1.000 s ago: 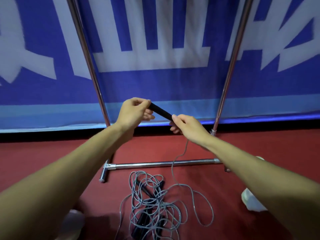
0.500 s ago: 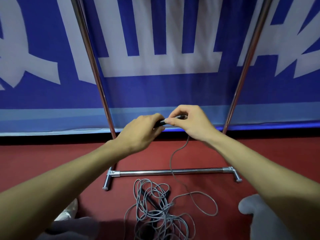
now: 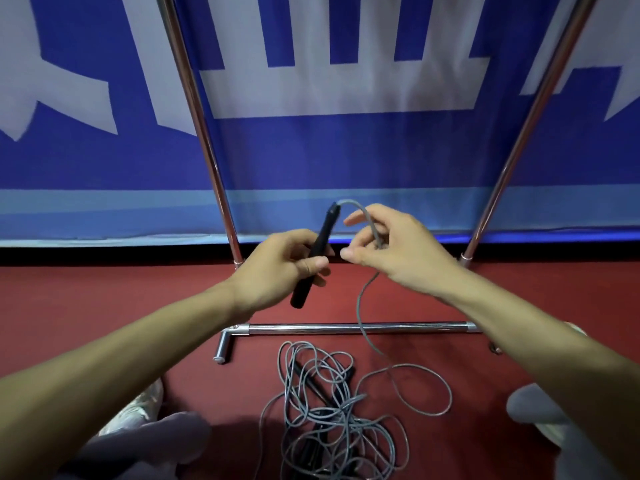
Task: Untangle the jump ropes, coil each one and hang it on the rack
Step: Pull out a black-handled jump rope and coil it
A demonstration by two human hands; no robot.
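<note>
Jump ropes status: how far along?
Early. Done: nothing coiled or hung in view; the rack shows bare poles. In hand: left hand grips one black handle, right hand holds its grey cord. Left: the tangle on the floor, then coiling and hanging each rope.

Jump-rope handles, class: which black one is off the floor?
The handle gripped in the left hand, tilted upward, its grey cord arching over to the right hand. The other handles lie buried in the tangle on the red floor.

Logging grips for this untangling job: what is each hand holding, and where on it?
Left hand grips the black handle at its middle; right hand curls round the grey cord just past the handle's tip.
</note>
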